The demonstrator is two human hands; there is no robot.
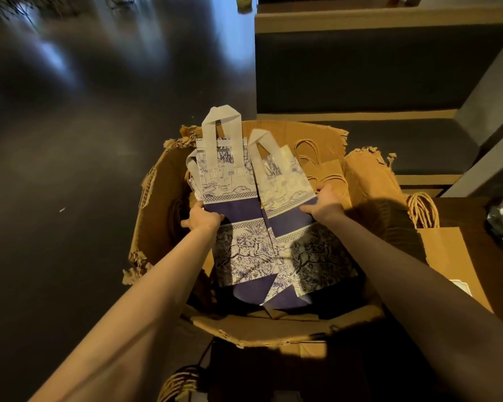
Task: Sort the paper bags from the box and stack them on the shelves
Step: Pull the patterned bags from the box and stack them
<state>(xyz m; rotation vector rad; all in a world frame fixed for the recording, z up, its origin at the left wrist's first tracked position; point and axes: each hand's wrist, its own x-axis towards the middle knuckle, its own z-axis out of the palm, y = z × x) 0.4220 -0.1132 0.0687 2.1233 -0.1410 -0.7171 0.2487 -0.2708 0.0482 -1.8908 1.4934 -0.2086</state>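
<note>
Two flat blue-and-white printed bags, one beside the other, lay side by side over the open cardboard box, handles pointing away from the person. The left hand gripped the left bag's outer edge, fingers curled around it; the right hand clamped the right bag's edge. Brown paper bags stood inside the box beyond them. Dark shelves rose just behind the box.

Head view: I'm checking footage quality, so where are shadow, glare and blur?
Head view: warm light on the box; right hand and forearm in shadow; pale glare streaks on the floor, smeared; wide-angle bending at the edges.
</note>
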